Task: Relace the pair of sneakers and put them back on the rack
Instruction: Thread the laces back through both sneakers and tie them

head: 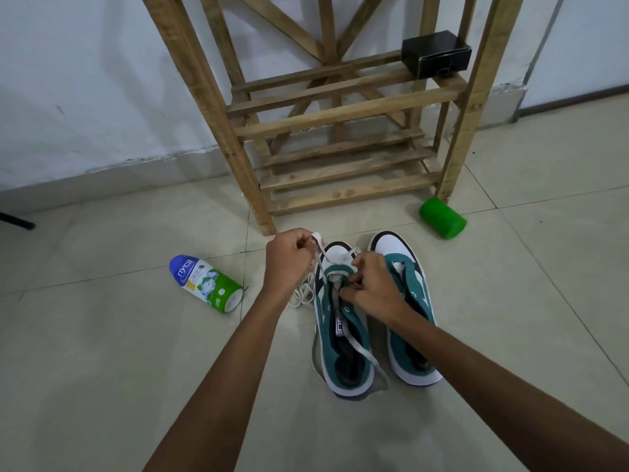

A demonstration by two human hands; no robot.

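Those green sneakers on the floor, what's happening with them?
A person is relacing the left sneaker. The left hand pinches the white lace and holds it up, while the right hand works at the eyelets near the toe. The right sneaker stands beside it, with no lace showing. Both stand on the tiled floor in front of the wooden rack, not yet on it.

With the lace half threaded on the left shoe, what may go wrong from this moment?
1. The left hand pulls one lace end up; if its grip slips, the end may pull back out of the eyelet.
2. The loose lace trails across the left shoe to the heel, so the two sides may end uneven.
3. The powder bottle lies near and may get knocked and roll.
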